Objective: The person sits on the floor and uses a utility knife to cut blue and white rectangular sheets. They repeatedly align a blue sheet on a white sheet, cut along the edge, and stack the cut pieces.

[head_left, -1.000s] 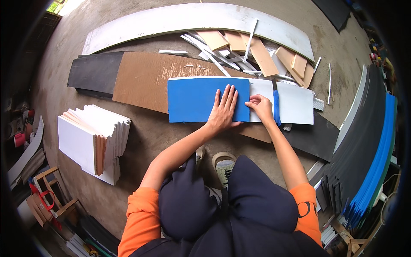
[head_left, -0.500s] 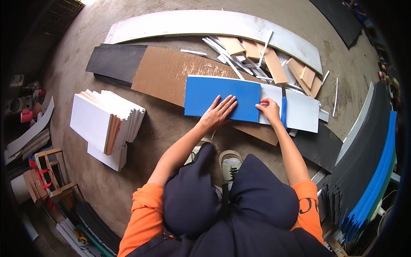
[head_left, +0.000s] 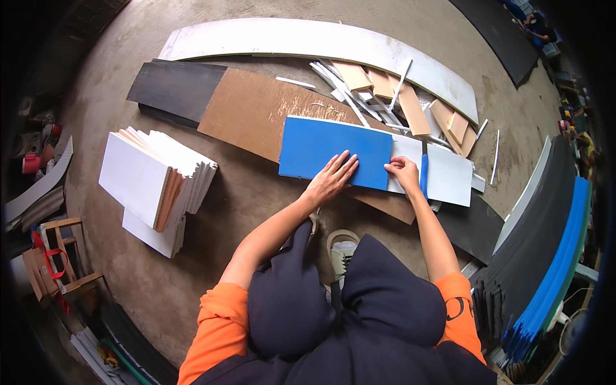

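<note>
Fingers, left hand (head_left: 332, 176): outstretched, laid palm-down on the lower right part of a blue sheet (head_left: 333, 138), gripping nothing. Fingers, right hand (head_left: 404, 174): bent, thumb and fingertips at the sheet's right edge; whether they pinch it, cannot tell.

Sheet, blue: rectangular, flat, beneath the left fingers and just left of the right ones; overlaps a white panel (head_left: 452, 176) and a brown board (head_left: 247, 106).

Changes, against one second ago: left hand lower on the sheet, its fingers slanting more to the upper right; right hand at the same edge as before.

Tool, blue-handled (head_left: 424, 172): on the white panel, just beyond the right hand.

Boards, black (head_left: 176, 83): projecting past the brown board's left end.

Offcuts, tan (head_left: 410, 106), and strips, white (head_left: 337, 83): loose heap beyond the panel.

Board, long, white (head_left: 308, 35): behind the heap.

Stack, white and tan pieces (head_left: 131, 173): on the floor (head_left: 256, 186), left of the work.

Sheets, black (head_left: 539, 221) and bright blue (head_left: 561, 231): piled at right.

Container, pinkish-red, cup-like (head_left: 30, 164): far left among clutter; contents too small to tell.
</note>
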Action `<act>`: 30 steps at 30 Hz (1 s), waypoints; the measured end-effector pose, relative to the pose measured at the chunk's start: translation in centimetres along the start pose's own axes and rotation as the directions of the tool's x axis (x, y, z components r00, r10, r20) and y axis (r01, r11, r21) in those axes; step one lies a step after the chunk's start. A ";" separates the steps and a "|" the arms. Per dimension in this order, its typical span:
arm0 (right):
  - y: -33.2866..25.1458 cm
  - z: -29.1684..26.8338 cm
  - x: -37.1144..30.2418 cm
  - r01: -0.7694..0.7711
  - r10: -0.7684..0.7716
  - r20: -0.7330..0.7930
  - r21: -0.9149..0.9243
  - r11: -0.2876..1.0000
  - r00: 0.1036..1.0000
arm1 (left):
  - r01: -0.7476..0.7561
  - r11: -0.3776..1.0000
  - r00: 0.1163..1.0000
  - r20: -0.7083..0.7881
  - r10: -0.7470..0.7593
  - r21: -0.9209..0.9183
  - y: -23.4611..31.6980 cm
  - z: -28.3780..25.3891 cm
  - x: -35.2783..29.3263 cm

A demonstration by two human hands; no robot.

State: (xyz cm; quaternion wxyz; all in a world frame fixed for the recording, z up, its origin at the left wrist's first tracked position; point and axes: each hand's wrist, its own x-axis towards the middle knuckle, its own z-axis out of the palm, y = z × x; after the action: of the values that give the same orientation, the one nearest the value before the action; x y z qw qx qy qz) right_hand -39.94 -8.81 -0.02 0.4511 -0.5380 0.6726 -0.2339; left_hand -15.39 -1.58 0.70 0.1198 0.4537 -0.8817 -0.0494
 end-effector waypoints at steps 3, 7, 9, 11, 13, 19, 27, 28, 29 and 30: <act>-0.4 0.5 -0.5 -0.002 0.002 0.005 0.004 1.000 1.000 | 0.006 0.997 1.000 -0.006 -0.007 -0.074 0.5 -0.1 0.3; 0.3 -0.3 -0.2 -0.017 0.017 0.006 0.002 1.000 1.000 | 0.188 0.980 0.972 -0.134 -0.195 -0.059 -1.5 -0.6 -1.0; 0.6 -0.4 0.0 -0.012 0.012 -0.005 -0.012 1.000 1.000 | 0.548 0.826 0.774 -0.295 -0.560 -0.131 -3.7 -1.1 -3.1; 0.1 -0.1 -0.2 -0.007 0.007 0.011 0.022 1.000 1.000 | 0.764 0.601 0.531 -0.302 -0.792 -0.233 -5.8 -1.4 -5.4; -0.2 -0.1 -0.3 -0.004 0.004 0.014 0.022 1.000 1.000 | 0.640 0.652 0.656 -0.153 -0.739 -0.406 -8.1 -2.1 -7.5; 0.3 -0.5 0.0 0.023 -0.025 0.030 0.039 0.999 0.999 | 0.577 0.514 0.631 -0.053 -0.774 -0.635 -9.3 -2.3 -7.2; 0.2 -0.6 -0.2 0.040 -0.040 0.025 0.015 0.999 0.999 | 0.601 0.503 0.627 -0.024 -0.779 -0.621 -9.1 -2.3 -7.3; 0.2 -0.6 -0.2 0.043 -0.043 0.025 0.020 0.999 0.999 | 0.604 0.494 0.627 -0.010 -0.779 -0.625 -9.2 -2.3 -7.1; 0.3 -0.6 -0.2 0.046 -0.046 0.023 0.026 0.999 0.999 | 0.607 0.486 0.627 0.003 -0.779 -0.628 -9.2 -2.4 -7.0; 0.4 -0.6 -0.2 0.048 -0.049 0.022 0.032 0.998 0.999 | 0.619 0.511 0.639 0.005 -0.769 -0.597 -9.2 -2.6 -7.0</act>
State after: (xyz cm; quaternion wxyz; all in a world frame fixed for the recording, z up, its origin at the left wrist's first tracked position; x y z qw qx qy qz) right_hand -40.69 -8.58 0.06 0.4612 -0.5496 0.6505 -0.2493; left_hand -3.54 -1.21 0.21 0.3285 0.7182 -0.5442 -0.2829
